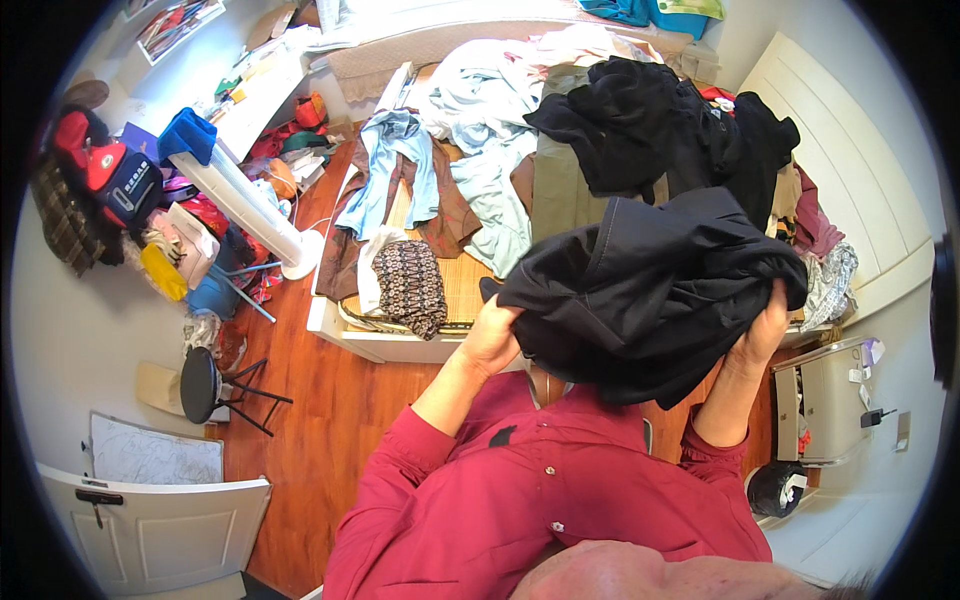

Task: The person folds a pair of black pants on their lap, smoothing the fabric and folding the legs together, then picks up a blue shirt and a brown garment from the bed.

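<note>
A black garment (pixel 637 292) with visible stitching is bunched up in front of my chest, over the near edge of the bed. My left hand (pixel 491 337) grips its left side, and my right hand (pixel 769 322) grips its right side, with some fingers hidden in the cloth. Beyond it on the bed lies a pile of black clothes (pixel 645 120). Olive-green cloth (pixel 564 191) shows left of that pile. Further left are a light blue garment (pixel 397 165), a pale green one (pixel 495 202) and a small patterned dark cloth (pixel 411 281).
The white bed frame (pixel 352 341) runs across ahead of me. On the left stand a white tower fan (pixel 247 202) and a black folding stool (pixel 201 386). A beige cabinet (pixel 821 405) and a black bin (pixel 772 491) are at the right. A white door (pixel 165 532) is at lower left.
</note>
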Available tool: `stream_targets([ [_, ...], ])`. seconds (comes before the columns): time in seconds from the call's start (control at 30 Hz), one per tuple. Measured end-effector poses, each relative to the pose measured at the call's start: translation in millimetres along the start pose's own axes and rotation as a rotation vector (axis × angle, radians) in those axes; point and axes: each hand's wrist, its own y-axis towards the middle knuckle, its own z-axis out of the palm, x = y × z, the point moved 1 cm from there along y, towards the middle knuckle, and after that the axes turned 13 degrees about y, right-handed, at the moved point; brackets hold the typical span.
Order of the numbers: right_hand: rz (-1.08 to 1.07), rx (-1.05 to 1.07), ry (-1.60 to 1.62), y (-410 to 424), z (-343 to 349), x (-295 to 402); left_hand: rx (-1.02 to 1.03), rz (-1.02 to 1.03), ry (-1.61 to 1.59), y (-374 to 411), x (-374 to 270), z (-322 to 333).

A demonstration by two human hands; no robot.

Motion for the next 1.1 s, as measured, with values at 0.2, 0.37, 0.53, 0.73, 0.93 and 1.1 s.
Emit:
stream_targets([
  [0.2, -0.015, 0.028, -0.389, -6.0, 3.7, -19.2, 0.105, -0.081, -0.32, -10.2, -29.3, -3.2],
  [0.37, 0.184, 0.555, -1.061, -6.7, -1.8, -13.9, 0.085, -0.047, 0.029, -8.2, -48.6, 24.8],
  [0.53, 0.377, 0.935, -1.198, -38.6, 27.3, -5.4, 0.127, -0.027, 0.323, -3.1, -64.8, 43.7],
  [0.73, 0.069, 1.167, -0.889, -71.1, 74.0, -39.9, 0.543, -0.019, 1.02, 2.7, -57.6, 66.8],
  [0.93, 0.361, 1.207, -0.765, -82.1, 88.4, -66.3, 0.492, 0.057, 1.281, -4.7, -68.2, 76.2],
  [1.1, 0.306, 1.171, -0.989, -83.0, 79.4, -77.7, 0.369, 0.176, 1.481, -10.5, -67.3, 64.9],
])
